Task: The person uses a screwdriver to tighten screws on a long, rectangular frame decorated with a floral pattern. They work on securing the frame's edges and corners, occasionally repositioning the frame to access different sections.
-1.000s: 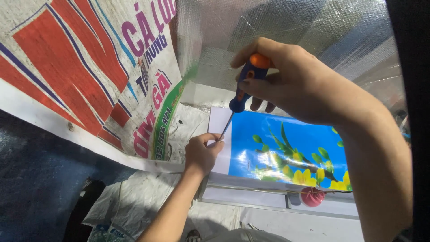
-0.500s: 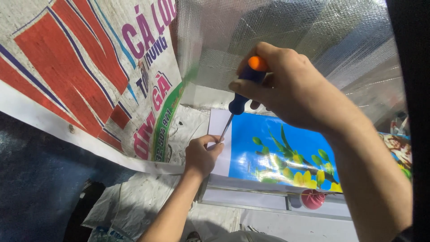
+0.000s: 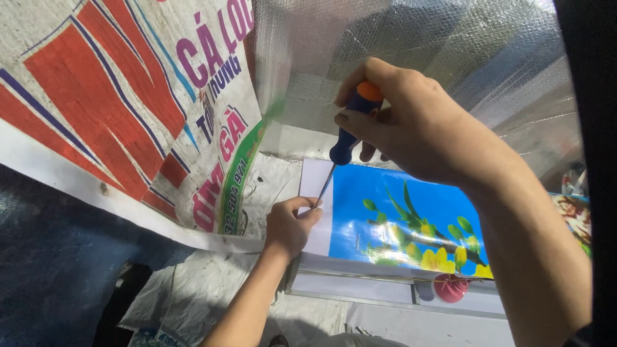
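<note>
My right hand (image 3: 418,128) closed around the orange-and-blue-handled screwdriver (image 3: 347,132), my left hand (image 3: 289,225) pinched at its tip by the blue flowered panel's (image 3: 411,218) white edge.

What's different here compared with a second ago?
The right hand has shifted its grip round the blue-and-orange-handled screwdriver, now covering more of the orange cap. The left hand stays pinched at the tip, on the white edge of the blue flower-printed panel.

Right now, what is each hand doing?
Left hand: pinched shut at the screwdriver tip; what it holds cannot be told.
Right hand: closed on the screwdriver.
</note>
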